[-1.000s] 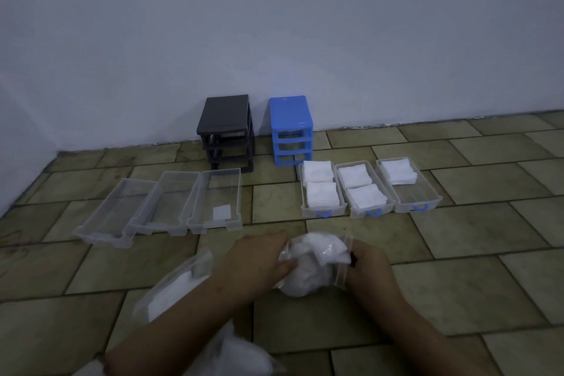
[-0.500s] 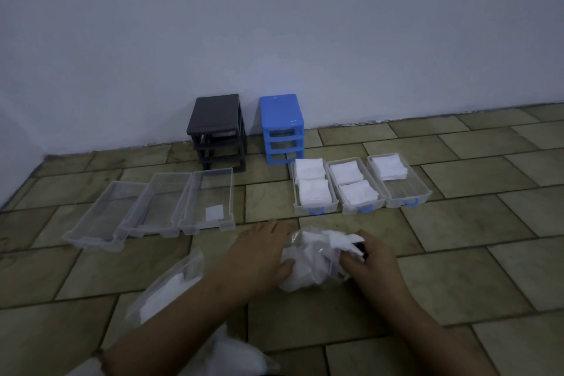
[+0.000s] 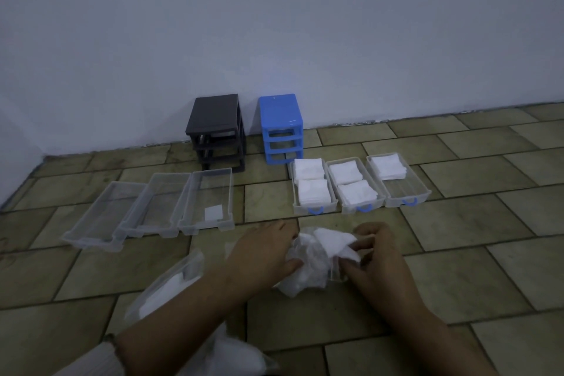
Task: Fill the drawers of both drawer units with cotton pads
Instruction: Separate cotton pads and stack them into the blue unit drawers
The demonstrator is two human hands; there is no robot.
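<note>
A clear plastic bag of cotton pads (image 3: 308,272) lies on the tiled floor between my hands. My left hand (image 3: 262,253) grips the bag's left side. My right hand (image 3: 374,256) pinches a bunch of white pads (image 3: 334,243) at the bag's mouth. Three clear drawers with blue handles (image 3: 360,183) hold stacks of pads; the right one is half filled. Three clear drawers (image 3: 158,201) at the left are nearly bare, one holding a single pad (image 3: 213,211). The black unit (image 3: 218,131) and blue unit (image 3: 282,128) stand drawerless against the wall.
Another clear bag of pads (image 3: 171,287) lies under my left forearm, and more white pads in plastic (image 3: 225,357) sit at the bottom edge. The white wall (image 3: 274,24) rises right behind the units.
My right hand has drawn a bunch of pads partly out of the bag's mouth. My left hand keeps its grip on the bag. The view shifted slightly.
</note>
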